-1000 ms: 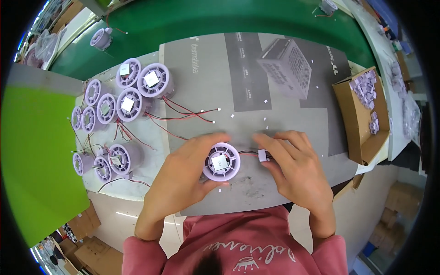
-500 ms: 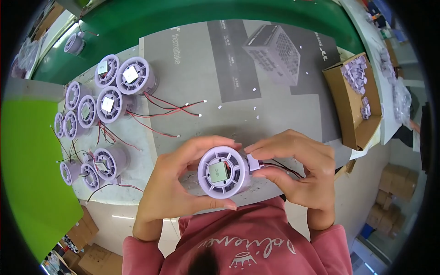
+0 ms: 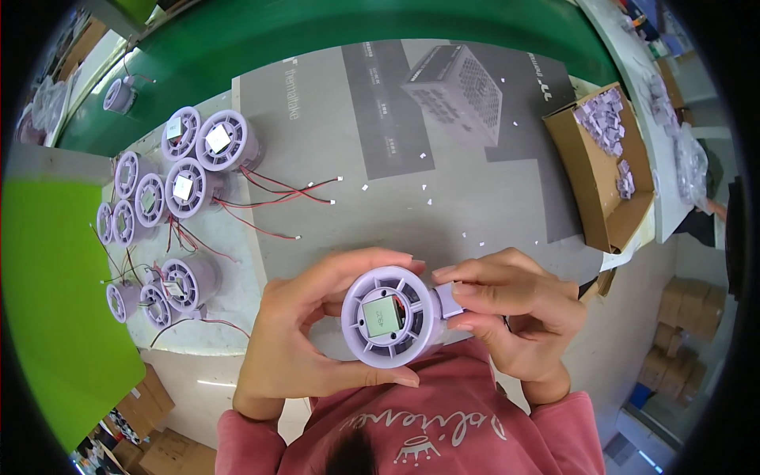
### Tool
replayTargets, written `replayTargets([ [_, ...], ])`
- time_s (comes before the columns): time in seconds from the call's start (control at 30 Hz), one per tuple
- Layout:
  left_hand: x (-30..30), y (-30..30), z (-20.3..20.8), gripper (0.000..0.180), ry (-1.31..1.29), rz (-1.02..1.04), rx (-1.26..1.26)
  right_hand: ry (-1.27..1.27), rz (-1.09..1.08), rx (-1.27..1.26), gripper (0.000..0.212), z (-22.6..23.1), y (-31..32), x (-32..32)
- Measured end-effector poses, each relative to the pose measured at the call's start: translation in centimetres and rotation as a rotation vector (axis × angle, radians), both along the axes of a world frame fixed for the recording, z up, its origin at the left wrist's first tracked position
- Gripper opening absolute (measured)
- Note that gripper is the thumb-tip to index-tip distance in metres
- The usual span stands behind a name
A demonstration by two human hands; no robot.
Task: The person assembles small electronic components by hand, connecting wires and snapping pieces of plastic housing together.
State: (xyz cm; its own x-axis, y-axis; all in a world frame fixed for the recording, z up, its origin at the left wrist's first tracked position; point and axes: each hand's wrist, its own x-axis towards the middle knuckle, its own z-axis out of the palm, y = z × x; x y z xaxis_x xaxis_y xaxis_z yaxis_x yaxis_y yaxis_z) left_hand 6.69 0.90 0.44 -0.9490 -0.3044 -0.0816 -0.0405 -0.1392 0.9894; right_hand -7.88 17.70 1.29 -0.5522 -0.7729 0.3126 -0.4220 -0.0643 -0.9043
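A round lavender fan (image 3: 390, 317) with a spoked rim and a pale green square label faces up in front of my chest. My left hand (image 3: 289, 336) wraps round its left side, thumb below and fingers above. On the fan's right side sits a small lavender block (image 3: 450, 300). The thumb and fingers of my right hand (image 3: 526, 313) pinch this block. The fan's wires are mostly hidden behind my right hand. Whether the block is fully seated against the fan cannot be made out.
Several similar fans (image 3: 183, 188) with red and black wires stand on the left of the table, one more (image 3: 119, 96) on the green surface behind. A grey printed cardboard sheet (image 3: 317, 206) bears small white scraps. At right, a cardboard box (image 3: 599, 186) holds small lavender pieces.
The fan and both hands sit slightly lower in the view. My right fingers have closed further over the small block, and the wires beside it have gone behind the hand.
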Motion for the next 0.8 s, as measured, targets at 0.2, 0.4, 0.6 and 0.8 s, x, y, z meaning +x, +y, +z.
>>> replayTargets([
  [0.2, -0.4, 0.8, 0.1, 0.079, 0.039, 0.036, -0.063, 0.046, -0.029, 0.010, 0.028, 0.3, 0.6, 0.1],
  [0.4, -1.5, 1.7, 0.6, 0.087, 0.011, 0.078, -0.062, 0.074, 0.020, -0.002, 0.026, 0.4, 1.1, -1.1],
  [0.6, -2.2, 1.7, 2.7, 0.069, -0.056, 0.033, -0.381, 0.029, 0.177, 0.048, 0.040, 0.7, 1.4, -3.8],
  [0.8, -6.0, -5.1, 7.9, 0.070, -0.033, 0.210, -0.841, 0.378, -0.340, 0.250, 0.043, 3.1, 6.2, -10.4],
])
